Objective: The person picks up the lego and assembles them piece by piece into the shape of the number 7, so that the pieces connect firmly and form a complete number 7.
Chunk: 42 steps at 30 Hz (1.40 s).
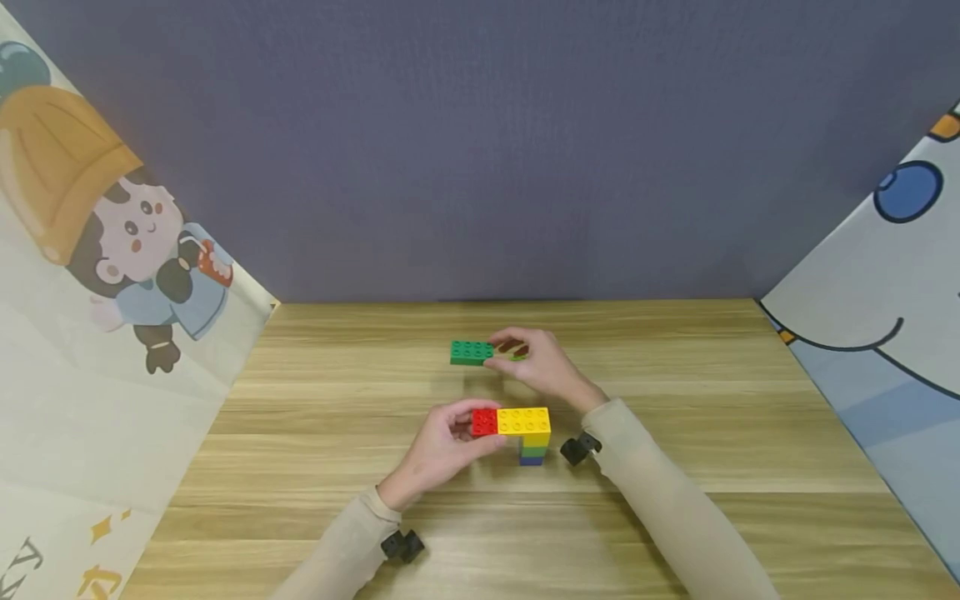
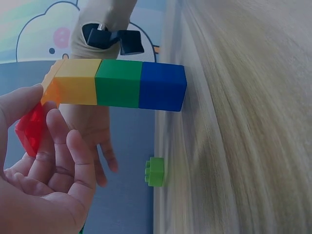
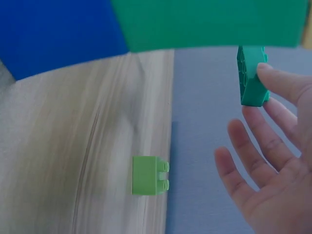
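Sleeves (image 1: pixel 341 542) lie nearest me; the half-curled left hand (image 1: pixel 444 446) pinches the red brick (image 1: pixel 484 422) beside the stack (image 1: pixel 536 439). Farther out, the right hand (image 1: pixel 549 367) pinches the green brick (image 1: pixel 469 354), other fingers loosely spread. Seemingly mid-build, I'd next bring green toward red, lined up.

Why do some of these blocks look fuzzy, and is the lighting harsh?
Right wrist view: the blue block and green block loom large with soft edges, probably too close to focus, while the light green block looks crisper; head view: shadows on the wooden table are faint, suggesting soft light.
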{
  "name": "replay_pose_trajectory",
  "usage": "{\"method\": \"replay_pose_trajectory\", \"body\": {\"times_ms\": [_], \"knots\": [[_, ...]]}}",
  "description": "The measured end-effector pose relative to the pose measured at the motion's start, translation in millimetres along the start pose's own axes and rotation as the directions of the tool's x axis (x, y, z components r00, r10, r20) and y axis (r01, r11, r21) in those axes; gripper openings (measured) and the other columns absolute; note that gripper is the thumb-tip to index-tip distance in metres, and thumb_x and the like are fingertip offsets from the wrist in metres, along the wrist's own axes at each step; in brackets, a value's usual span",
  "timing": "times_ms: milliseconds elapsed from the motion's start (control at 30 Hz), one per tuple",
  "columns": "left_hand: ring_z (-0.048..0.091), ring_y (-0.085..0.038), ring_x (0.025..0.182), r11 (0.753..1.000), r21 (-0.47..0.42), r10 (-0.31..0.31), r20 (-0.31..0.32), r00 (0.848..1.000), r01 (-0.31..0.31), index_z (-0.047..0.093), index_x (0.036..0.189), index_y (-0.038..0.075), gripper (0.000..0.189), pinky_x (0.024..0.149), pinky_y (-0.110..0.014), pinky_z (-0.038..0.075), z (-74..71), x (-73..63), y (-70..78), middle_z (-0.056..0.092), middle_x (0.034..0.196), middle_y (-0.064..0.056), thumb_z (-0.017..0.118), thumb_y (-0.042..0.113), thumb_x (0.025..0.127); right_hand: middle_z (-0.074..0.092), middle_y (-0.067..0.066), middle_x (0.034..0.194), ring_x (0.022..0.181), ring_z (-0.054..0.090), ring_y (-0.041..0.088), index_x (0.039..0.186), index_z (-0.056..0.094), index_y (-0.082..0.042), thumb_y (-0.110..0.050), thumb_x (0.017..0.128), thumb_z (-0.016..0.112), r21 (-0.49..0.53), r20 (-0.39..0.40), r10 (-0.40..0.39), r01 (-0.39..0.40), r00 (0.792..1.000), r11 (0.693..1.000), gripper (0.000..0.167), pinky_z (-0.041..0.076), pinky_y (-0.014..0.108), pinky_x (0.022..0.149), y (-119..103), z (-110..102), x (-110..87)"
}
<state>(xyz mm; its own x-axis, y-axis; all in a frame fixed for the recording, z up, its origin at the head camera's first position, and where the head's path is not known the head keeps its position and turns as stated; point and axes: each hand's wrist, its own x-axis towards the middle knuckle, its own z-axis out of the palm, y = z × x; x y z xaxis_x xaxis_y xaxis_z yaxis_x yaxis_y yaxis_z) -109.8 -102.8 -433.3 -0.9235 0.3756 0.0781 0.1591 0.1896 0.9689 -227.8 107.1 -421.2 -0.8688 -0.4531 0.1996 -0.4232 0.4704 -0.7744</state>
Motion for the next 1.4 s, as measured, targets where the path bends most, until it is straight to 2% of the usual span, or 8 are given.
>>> {"method": "replay_pose_trajectory", "body": {"times_ms": [133, 400, 767, 1000, 1200, 1400], "knots": [[0.07, -0.012, 0.086, 1.0, -0.002, -0.005, -0.002, 1.0, 0.005, 0.071, 0.133, 0.008, 0.044, 0.078, -0.024, 0.059, -0.2, -0.5, -0.4, 0.08, 0.116, -0.013, 0.084, 0.018, 0.092, 0.077, 0.009, 0.123, 0.109, 0.073, 0.026, 0.127, 0.074, -0.01, -0.028, 0.094, 0.082, 0.005, 0.008, -0.004, 0.003, 1.0, 1.0, 0.039, 0.062, 0.047, 0.096, -4, -2, -3.9], [0.07, -0.013, 0.087, 1.0, -0.006, -0.019, -0.006, 1.0, 0.019, 0.071, 0.133, 0.009, 0.044, 0.078, -0.024, 0.059, 0.2, -0.3, 0.9, 0.08, 0.116, -0.013, 0.084, 0.018, 0.092, 0.077, 0.011, 0.121, 0.109, 0.073, 0.034, 0.126, 0.075, -0.007, -0.021, 0.094, 0.083, 0.072, 0.004, -0.007, 0.007, 1.0, 0.997, 0.036, 0.062, 0.051, 0.096, -6, -4, -11.0], [0.07, -0.013, 0.088, 1.0, -0.015, -0.021, -0.003, 1.0, 0.021, 0.071, 0.134, 0.008, 0.044, 0.079, -0.023, 0.059, 2.1, 1.2, -1.1, 0.08, 0.116, -0.013, 0.084, 0.018, 0.092, 0.078, 0.009, 0.12, 0.108, 0.075, 0.027, 0.125, 0.075, -0.008, -0.021, 0.094, 0.084, 0.113, -0.014, 0.008, -0.006, 1.0, 0.994, 0.036, 0.063, 0.049, 0.097, -7, -7, -20.9], [0.07, -0.013, 0.089, 1.0, -0.015, -0.023, 0.003, 1.0, 0.023, 0.071, 0.135, 0.008, 0.045, 0.079, -0.023, 0.059, 2.6, 1.8, -1.1, 0.08, 0.118, -0.013, 0.083, 0.019, 0.093, 0.078, 0.011, 0.119, 0.108, 0.075, 0.029, 0.123, 0.075, -0.008, -0.02, 0.093, 0.084, 0.158, -0.039, 0.001, 0.005, 0.999, 0.987, 0.034, 0.06, 0.056, 0.099, -9, -9, -27.3], [0.07, -0.013, 0.089, 1.0, -0.019, -0.022, 0.006, 1.0, 0.022, 0.071, 0.135, 0.008, 0.045, 0.08, -0.023, 0.059, 2.3, 1.2, 0.0, 0.08, 0.119, -0.013, 0.083, 0.019, 0.093, 0.077, 0.011, 0.12, 0.107, 0.075, 0.03, 0.122, 0.076, -0.007, -0.016, 0.092, 0.085, 0.193, -0.053, 0.003, 0.008, 0.999, 0.981, 0.033, 0.061, 0.053, 0.099, -9, -11, -32.8], [0.07, -0.012, 0.089, 1.0, -0.027, -0.013, 0.008, 1.0, 0.013, 0.071, 0.134, 0.007, 0.045, 0.079, -0.023, 0.059, 2.3, 1.2, 0.2, 0.08, 0.119, -0.014, 0.083, 0.017, 0.093, 0.077, 0.013, 0.121, 0.106, 0.075, 0.03, 0.123, 0.075, -0.006, -0.015, 0.092, 0.085, 0.214, -0.073, 0.008, 0.007, 0.997, 0.977, 0.033, 0.06, 0.055, 0.1, -13, -17, -39.2]]}}
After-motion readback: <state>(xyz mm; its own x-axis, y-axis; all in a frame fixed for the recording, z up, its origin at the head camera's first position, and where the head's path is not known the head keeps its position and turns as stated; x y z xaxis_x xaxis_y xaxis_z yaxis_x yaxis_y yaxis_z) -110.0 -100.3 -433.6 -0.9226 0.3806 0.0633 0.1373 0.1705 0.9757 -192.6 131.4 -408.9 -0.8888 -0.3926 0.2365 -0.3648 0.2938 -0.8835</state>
